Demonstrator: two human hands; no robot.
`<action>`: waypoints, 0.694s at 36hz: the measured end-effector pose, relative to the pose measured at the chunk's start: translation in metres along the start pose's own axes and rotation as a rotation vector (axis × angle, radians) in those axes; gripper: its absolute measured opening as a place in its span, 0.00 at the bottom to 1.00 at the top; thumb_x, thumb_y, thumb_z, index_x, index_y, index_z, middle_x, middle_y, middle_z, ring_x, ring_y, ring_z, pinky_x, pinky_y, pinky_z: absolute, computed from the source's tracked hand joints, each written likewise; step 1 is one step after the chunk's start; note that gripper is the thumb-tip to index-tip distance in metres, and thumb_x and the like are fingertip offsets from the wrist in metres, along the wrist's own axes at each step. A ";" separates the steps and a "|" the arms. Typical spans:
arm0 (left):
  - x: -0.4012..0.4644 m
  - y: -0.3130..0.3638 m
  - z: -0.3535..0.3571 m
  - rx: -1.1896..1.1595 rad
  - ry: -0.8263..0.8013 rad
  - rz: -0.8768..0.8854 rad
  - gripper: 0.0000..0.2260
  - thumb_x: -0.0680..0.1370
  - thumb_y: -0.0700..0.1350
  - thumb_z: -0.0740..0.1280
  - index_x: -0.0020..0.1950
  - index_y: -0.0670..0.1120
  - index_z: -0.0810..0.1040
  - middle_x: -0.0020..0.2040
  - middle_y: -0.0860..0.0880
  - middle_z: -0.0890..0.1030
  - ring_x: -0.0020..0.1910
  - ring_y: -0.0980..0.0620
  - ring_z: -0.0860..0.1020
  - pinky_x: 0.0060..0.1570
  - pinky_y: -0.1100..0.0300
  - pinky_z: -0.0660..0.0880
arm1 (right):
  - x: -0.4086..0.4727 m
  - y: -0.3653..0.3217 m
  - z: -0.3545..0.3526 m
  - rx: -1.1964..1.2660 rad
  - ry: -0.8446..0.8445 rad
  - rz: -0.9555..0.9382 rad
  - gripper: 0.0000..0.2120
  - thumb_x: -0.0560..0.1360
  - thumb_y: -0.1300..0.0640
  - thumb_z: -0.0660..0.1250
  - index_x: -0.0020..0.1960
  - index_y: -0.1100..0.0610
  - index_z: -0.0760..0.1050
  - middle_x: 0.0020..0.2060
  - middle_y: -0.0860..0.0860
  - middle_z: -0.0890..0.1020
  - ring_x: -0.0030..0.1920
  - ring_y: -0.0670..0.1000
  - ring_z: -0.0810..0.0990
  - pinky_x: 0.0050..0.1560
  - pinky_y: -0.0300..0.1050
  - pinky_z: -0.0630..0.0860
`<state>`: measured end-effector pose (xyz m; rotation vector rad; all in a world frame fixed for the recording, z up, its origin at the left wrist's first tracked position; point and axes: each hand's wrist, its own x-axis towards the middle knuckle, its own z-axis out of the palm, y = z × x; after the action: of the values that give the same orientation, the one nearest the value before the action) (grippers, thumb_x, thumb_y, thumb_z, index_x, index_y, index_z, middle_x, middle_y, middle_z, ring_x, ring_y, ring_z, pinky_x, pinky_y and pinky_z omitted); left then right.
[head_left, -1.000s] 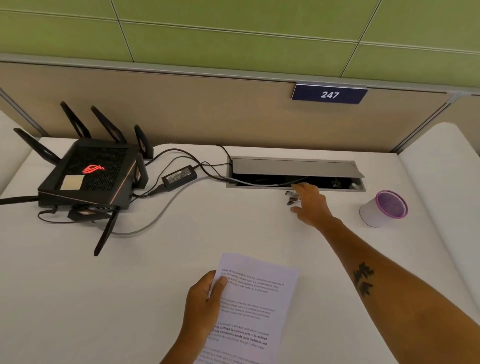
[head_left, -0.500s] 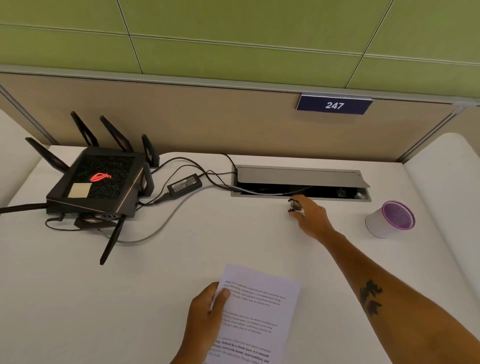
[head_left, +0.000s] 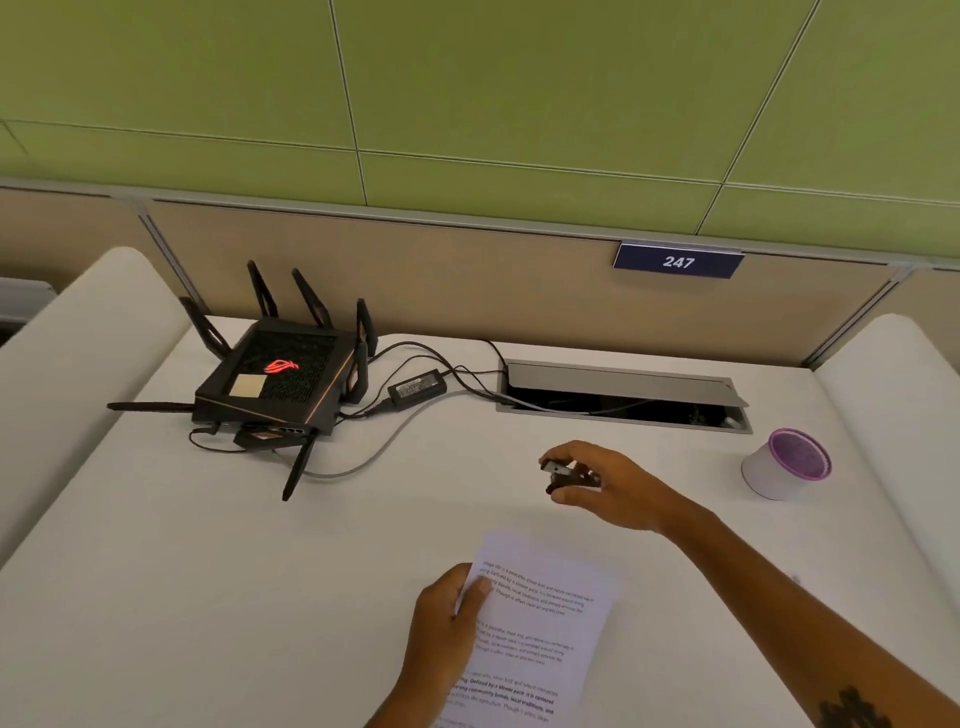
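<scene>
There are two hands (head_left: 441, 623) (head_left: 618, 486), one sheet (head_left: 540, 623), one small tool (head_left: 569, 478), one router (head_left: 280, 382), one power adapter (head_left: 417, 387), one cup (head_left: 784, 465).

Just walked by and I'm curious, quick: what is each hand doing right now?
Left hand: holding the printed paper by its left edge, thumb on top.
Right hand: fingers pinching a small dark tool, perhaps a mini stapler.
</scene>
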<state>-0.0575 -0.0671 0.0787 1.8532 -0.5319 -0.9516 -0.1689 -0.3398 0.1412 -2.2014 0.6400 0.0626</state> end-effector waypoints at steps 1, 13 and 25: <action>-0.003 0.001 -0.001 0.009 -0.004 0.005 0.09 0.87 0.48 0.63 0.57 0.52 0.84 0.49 0.55 0.89 0.45 0.60 0.86 0.40 0.66 0.81 | -0.003 -0.008 0.001 -0.040 -0.038 -0.027 0.18 0.78 0.49 0.74 0.66 0.43 0.76 0.60 0.37 0.80 0.58 0.39 0.80 0.59 0.38 0.76; -0.033 0.007 -0.010 0.096 -0.041 0.053 0.08 0.86 0.55 0.63 0.54 0.54 0.79 0.48 0.53 0.87 0.40 0.50 0.88 0.38 0.66 0.82 | -0.034 -0.094 0.012 -0.512 -0.259 -0.180 0.22 0.78 0.42 0.72 0.69 0.42 0.75 0.62 0.39 0.79 0.60 0.45 0.77 0.58 0.44 0.78; -0.049 -0.003 -0.008 0.151 -0.074 0.161 0.10 0.86 0.56 0.63 0.56 0.52 0.80 0.47 0.55 0.87 0.41 0.54 0.87 0.41 0.64 0.84 | -0.055 -0.129 0.031 -0.725 -0.333 -0.216 0.22 0.76 0.42 0.74 0.67 0.44 0.76 0.61 0.41 0.79 0.59 0.46 0.78 0.58 0.48 0.78</action>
<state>-0.0811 -0.0270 0.0965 1.8813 -0.8049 -0.8951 -0.1517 -0.2255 0.2260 -2.8434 0.1927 0.6188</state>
